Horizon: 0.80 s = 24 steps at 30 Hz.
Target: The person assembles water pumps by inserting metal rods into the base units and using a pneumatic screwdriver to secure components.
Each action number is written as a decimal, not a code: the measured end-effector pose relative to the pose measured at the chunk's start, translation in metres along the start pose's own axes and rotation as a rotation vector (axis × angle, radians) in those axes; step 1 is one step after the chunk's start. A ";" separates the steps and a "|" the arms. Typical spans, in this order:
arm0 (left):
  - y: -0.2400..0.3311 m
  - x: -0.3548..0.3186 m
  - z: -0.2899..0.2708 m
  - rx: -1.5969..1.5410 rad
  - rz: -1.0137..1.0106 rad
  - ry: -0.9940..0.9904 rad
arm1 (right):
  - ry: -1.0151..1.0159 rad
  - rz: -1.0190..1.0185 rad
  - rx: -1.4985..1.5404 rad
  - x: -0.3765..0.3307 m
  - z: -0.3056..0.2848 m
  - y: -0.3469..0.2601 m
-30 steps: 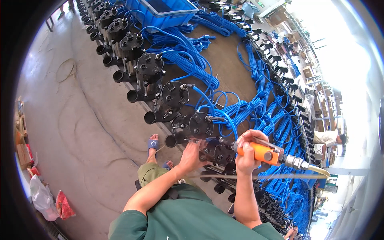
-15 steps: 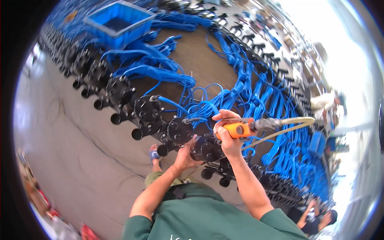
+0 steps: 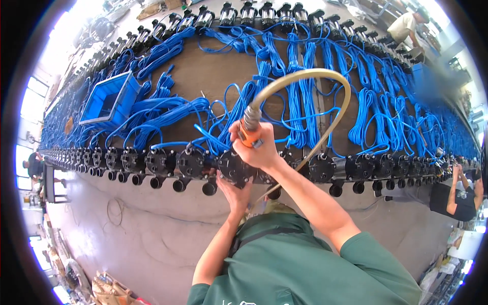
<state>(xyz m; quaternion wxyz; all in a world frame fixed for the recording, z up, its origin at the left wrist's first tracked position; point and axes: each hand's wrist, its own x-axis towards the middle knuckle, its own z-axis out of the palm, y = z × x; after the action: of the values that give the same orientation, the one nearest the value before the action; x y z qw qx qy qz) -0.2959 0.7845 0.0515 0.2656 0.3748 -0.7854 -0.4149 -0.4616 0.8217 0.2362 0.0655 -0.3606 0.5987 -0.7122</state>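
While left hand point(image 3: 235, 189) steadies black valve point(image 3: 235, 168); right hand point(image 3: 259, 147) grips orange tool point(image 3: 249, 134) above.

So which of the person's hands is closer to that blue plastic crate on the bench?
Left. The left hand sits on a black round valve at the bench edge, nearer the blue plastic crate; the right hand, holding an orange tool, lies farther right.

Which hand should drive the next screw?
Probably the right hand: it already grips the orange driver above the black valve, while the left hand steadies that valve from below.
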 end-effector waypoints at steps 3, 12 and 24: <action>0.001 -0.037 -0.002 -0.117 -0.026 0.002 | -0.026 0.012 -0.056 -0.002 -0.003 0.005; -0.001 -0.046 0.045 -0.003 0.130 -0.346 | -0.045 -0.010 0.079 -0.007 -0.005 0.012; -0.016 -0.049 0.053 -0.015 0.341 -0.163 | -0.045 0.097 0.255 -0.064 -0.037 -0.056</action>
<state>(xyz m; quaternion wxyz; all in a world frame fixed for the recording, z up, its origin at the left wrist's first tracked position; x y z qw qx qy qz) -0.3000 0.8421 0.0059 0.2703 0.1995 -0.8533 -0.3988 -0.4176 0.9000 0.2575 0.1584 -0.3360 0.5185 -0.7701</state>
